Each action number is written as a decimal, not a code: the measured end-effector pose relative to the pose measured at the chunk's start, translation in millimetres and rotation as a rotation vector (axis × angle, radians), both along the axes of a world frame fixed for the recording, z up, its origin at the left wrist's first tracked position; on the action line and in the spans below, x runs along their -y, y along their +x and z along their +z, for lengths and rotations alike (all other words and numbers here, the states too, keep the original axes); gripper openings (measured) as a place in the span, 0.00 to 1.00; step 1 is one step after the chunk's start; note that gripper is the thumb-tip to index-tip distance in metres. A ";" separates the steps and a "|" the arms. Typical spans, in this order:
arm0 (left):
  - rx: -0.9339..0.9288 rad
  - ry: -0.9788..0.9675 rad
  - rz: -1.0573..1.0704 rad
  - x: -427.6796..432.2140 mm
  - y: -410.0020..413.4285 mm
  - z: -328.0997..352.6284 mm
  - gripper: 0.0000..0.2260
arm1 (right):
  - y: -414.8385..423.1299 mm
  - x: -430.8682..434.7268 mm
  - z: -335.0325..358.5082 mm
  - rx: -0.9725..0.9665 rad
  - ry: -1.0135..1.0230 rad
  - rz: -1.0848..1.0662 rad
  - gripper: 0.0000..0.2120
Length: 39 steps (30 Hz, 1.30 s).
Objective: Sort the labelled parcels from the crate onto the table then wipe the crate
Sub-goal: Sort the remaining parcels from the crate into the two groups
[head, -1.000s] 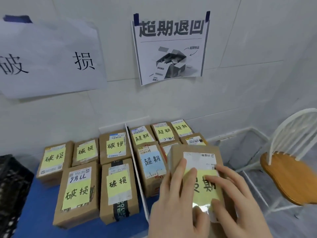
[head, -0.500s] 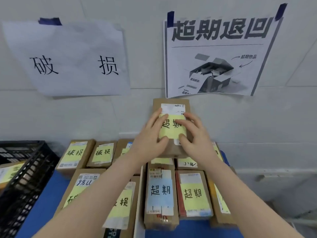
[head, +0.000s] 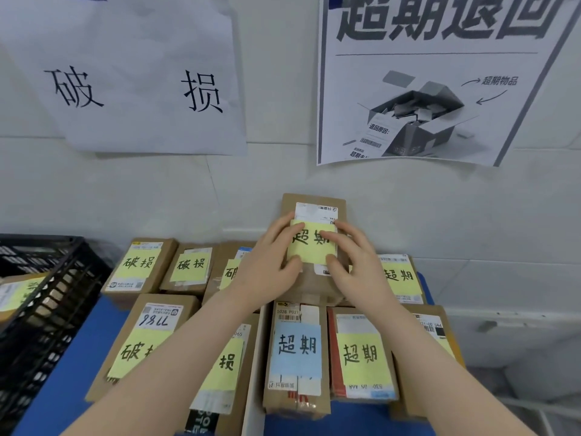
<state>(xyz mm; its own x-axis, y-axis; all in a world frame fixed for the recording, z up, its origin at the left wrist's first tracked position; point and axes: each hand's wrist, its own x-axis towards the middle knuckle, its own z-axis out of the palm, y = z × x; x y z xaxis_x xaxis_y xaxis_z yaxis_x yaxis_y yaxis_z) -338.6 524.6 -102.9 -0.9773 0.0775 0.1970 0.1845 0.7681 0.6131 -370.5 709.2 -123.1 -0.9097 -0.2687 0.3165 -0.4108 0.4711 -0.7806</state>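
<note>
A cardboard parcel (head: 316, 212) with a yellow 超期 label sits on top of the back row of the right-hand group, close to the wall. My left hand (head: 267, 265) and right hand (head: 356, 265) both lie on its top face, fingers and thumbs spread over the label. Several 超期 parcels (head: 361, 354) lie below and around it on the blue table (head: 72, 366). Several 破损 parcels (head: 138, 265) lie on the left. The black crate (head: 41, 313) stands at the far left with a labelled parcel (head: 15, 294) inside.
A white divider strip (head: 251, 391) separates the two groups. On the wall hang a handwritten 破损 sheet (head: 135, 86) and a printed 超期退回 poster (head: 434, 83). The table ends just right of the parcels, with a grey ledge (head: 503, 328) beyond.
The parcel went from close in front of me to the back of the right group against the wall. My arms stretched forward and the view moved nearer the wall.
</note>
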 end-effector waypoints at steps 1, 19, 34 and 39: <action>0.023 0.011 0.011 0.7 -2.2 0.9 0.25 | -2.8 1.3 0.2 0.023 -0.010 0.001 0.18; 0.099 -0.001 0.008 2.7 16.3 -3.0 0.22 | 20.9 -1.7 -2.3 0.132 -0.046 -0.032 0.15; 0.025 -0.007 0.020 7.7 20.9 13.9 0.22 | 24.8 -0.2 18.7 0.118 -0.064 0.005 0.14; -0.331 -0.037 -0.105 11.5 22.1 4.7 0.24 | 26.7 1.3 8.1 -0.267 -0.073 0.005 0.18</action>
